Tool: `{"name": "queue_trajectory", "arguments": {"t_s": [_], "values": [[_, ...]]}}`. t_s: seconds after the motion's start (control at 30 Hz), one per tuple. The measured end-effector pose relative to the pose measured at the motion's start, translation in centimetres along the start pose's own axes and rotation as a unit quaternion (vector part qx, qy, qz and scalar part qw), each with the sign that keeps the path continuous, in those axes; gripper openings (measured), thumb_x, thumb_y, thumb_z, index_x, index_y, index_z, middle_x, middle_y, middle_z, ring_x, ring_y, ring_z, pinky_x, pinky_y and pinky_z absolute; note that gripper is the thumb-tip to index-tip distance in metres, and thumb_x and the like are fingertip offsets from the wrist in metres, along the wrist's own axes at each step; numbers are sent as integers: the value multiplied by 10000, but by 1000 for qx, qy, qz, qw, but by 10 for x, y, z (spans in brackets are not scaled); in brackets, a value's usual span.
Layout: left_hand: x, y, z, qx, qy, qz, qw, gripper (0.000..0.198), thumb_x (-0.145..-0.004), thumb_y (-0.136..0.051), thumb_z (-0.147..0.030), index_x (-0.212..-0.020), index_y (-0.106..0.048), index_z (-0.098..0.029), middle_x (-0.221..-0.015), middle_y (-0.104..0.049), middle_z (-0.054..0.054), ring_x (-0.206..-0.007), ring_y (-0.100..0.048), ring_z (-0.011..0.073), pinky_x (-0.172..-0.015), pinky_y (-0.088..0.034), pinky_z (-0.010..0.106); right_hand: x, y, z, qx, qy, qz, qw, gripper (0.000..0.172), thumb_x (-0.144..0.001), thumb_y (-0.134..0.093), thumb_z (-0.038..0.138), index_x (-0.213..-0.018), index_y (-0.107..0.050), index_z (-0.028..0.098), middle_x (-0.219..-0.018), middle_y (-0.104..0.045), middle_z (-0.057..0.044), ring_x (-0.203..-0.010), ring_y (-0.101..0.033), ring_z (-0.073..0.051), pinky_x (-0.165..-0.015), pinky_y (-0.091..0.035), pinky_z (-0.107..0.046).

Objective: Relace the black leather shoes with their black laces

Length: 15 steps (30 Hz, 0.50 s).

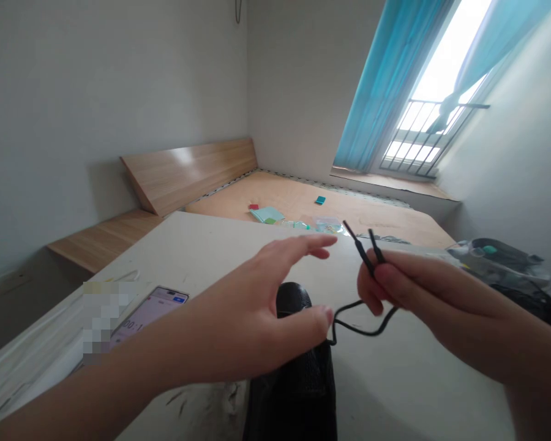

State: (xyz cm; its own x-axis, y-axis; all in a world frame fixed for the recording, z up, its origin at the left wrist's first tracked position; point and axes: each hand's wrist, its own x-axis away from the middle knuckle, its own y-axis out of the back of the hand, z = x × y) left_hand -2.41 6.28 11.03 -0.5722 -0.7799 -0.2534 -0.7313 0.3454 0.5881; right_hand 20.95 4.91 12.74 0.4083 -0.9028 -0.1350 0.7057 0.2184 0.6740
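On the tabletop (422, 373), at its near side: one black shoe (298, 392), toe pointing away from the person, largely hidden beneath the left hand. Landmark for all entries below.

Item: black lace (367, 334), looping out to the right of the shoe and up to the right hand; its two stiff tips (351, 234) stand up close together, right of and beyond the shoe.

Item: right hand (386, 275), right of the shoe, thumb and fingers pinching both lace ends.

Item: left hand (275, 300), above the shoe, thumb and fingers spread apart, nothing between them. Contact with the shoe: cannot tell.

Item: phone (165, 303), left of the shoe, screen up, partly behind the left forearm.

Risks, as judged:
1. Loosened pinch: one or both ends may slip out and drop beside the shoe.
2. Tips held side by side: the left hand could catch the wrong one, or cross them.
3. Slack loop passing near the left thumb: it may snag or twist there.
4. Hard pull on the lace: the shoe, with no firm hold visible on it, could turn or slide.
5. Low sweep of the left forearm: the phone may be nudged.
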Motion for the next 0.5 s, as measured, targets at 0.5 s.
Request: {"name": "queue_trajectory", "arguments": {"t_s": [0.5], "values": [[-4, -15, 19, -177, 68, 196, 962, 503, -752, -667, -584, -1095, -689, -217, -1109, -715, 93, -993, -657, 297, -850, -496, 351, 10, 14, 5, -217, -119, 346, 905, 519, -896, -454, 666, -704, -478, 184, -603, -402, 26, -471, -357, -76, -415, -250, -221]]}}
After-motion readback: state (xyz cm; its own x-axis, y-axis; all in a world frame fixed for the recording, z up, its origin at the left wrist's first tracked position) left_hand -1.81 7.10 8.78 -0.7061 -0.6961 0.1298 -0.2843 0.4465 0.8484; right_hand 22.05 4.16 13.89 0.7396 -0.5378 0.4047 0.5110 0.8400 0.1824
